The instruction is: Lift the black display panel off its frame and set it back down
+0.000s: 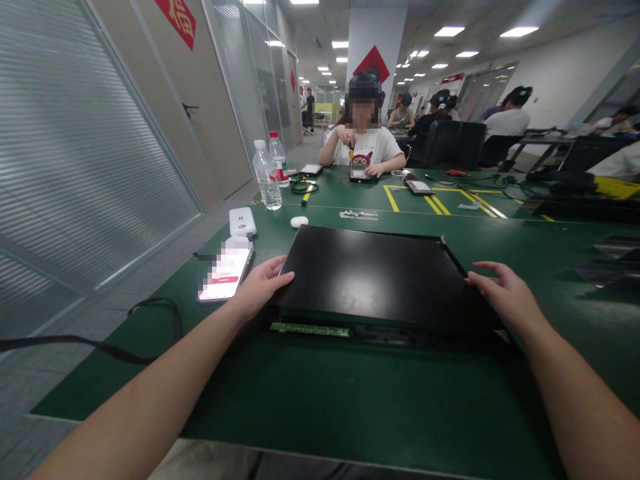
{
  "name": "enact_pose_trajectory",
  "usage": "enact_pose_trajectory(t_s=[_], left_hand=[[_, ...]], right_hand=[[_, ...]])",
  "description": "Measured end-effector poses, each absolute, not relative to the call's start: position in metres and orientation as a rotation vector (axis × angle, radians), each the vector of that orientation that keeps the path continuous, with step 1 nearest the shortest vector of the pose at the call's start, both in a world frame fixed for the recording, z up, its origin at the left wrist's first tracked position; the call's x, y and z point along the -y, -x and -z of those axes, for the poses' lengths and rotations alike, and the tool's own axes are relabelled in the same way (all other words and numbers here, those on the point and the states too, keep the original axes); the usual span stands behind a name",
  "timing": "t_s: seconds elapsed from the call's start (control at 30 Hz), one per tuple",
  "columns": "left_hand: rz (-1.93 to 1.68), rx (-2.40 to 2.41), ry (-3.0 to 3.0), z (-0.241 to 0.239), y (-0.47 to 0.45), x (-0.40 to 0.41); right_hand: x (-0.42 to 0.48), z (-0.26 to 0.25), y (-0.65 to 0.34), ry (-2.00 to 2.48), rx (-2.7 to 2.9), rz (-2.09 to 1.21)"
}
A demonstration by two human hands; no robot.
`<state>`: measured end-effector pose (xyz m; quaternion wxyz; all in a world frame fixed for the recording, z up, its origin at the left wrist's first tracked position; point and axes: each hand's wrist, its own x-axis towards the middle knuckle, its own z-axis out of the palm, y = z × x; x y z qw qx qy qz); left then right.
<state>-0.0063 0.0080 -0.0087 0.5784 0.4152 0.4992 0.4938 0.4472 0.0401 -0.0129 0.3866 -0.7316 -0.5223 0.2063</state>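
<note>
A flat black display panel (370,273) lies in front of me on the green table, over a dark frame whose raised rim shows at its far right corner. My left hand (263,283) grips the panel's left edge, thumb on top and fingers at the side. At the right edge, my right hand (500,287) pinches with thumb and forefinger while the other fingers stay loosely bent. Along the near side runs a narrow green circuit board (310,330), partly in shadow. What lies beneath the panel is hidden.
Left of the panel are a lit phone (227,270), a white charger-like block (243,221) and a small white case (299,222). Two plastic bottles (267,177) stand behind them. Across the green table (380,393) sits a person (365,143) holding a screwdriver. A black strap (100,345) hangs at left.
</note>
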Motion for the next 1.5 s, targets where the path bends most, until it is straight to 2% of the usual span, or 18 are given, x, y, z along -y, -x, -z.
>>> enact_pose_trajectory(t_s=[0.53, 1.5], left_hand=[[-1.145, -1.201, -0.988, 0.0085, 0.0073, -0.0095], [-1.099, -1.277, -1.066, 0.0070, 0.0060, -0.0079]], right_hand=[[-0.0373, 0.0094, -0.4427, 1.957, 1.510, -0.366], [-0.0427, 0.0168, -0.4523, 1.991, 1.652, -0.267]])
